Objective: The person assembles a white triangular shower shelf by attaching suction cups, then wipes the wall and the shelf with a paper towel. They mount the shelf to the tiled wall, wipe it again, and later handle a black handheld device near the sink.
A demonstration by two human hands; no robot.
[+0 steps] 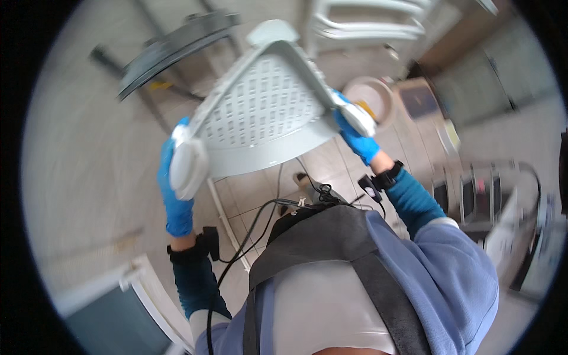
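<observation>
A pale grey-white corner shelf [263, 106] with a slotted base is held up in front of me, its pointed corner facing away and its curved rim toward me. My left hand [173, 195], in a blue glove, grips the shelf's left end beside a round white end piece [188, 168]. My right hand [358, 139], also in a blue glove, is closed around the right end by a similar white piece [360, 119]. Some fingers of both hands are hidden behind the shelf.
A dark grey piece of furniture [177, 44] stands at the far left and a white frame [370, 26] at the far middle. Beyond my right hand is a round basin [378, 94]. Black cables [254, 231] hang before my body. A rack [473, 192] stands at the right.
</observation>
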